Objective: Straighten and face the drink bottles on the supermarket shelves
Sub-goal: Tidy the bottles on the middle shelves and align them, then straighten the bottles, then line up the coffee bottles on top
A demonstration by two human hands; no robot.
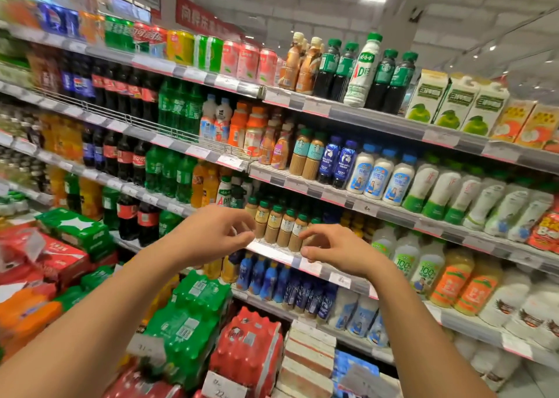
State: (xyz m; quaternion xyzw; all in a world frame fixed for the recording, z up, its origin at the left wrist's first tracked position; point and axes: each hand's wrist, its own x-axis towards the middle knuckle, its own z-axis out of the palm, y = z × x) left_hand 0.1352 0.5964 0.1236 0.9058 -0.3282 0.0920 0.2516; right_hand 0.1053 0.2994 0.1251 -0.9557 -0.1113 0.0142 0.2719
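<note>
supermarket drinks aisle under strip lighting, shelves packed top to floor: a row of small green-capped coffee bottles [279, 226] stands at the front edge of the shelf [272, 251] at about chest height, some labels turned slightly off front. they look like glass or hard plastic, full and so fairly heavy for their size, stiff, smooth-sided and likely slippery; best taken around the body just below the cap and twisted upright rather than dragged, since neighbours stand touching and could topple. the person's left hand [211, 231] hangs just before the row's left end, fingers curled, grip released and holding nothing. the right hand [335, 251] hovers by the row's right end, fingers half bent, also released. blue bottles [263, 276] sit on the shelf below, white milk drinks [378, 176] above, shrink-wrapped soda packs [187, 322] stacked on the floor.
</note>
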